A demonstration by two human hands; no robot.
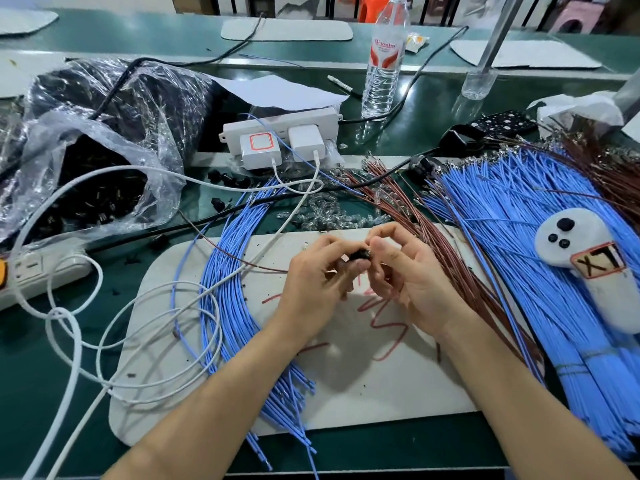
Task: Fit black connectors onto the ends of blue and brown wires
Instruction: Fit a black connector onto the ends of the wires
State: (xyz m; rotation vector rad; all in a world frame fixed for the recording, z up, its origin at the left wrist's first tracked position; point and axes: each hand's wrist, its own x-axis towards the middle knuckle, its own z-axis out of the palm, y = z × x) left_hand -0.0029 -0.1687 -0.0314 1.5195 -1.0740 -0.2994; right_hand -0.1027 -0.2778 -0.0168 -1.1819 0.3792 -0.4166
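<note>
Left hand: the left hand (311,280) is over the white mat (363,386); its curled fingers pinch a small black connector (360,255).
Right hand: the right hand (410,282) meets it from the other side, and its thumb and forefinger grip the same connector. I cannot tell if a wire end is also between them.
Wire in work: one single brown wire (242,262) runs across the mat toward the left hand; its end is hidden by the fingers.
Stock of connectors: a plastic bag (104,188) on the left of the tabletop (426,109) holds many more black pieces.
Stock of wires: a curved blue bundle (228,296) lies left of the hands; loose brown wires (446,251) and a big blue heap (519,258) lie right.
Progress: I judge that the task is at an early stage. I see no wire that clearly carries a connector, and the heaps are large.
</note>
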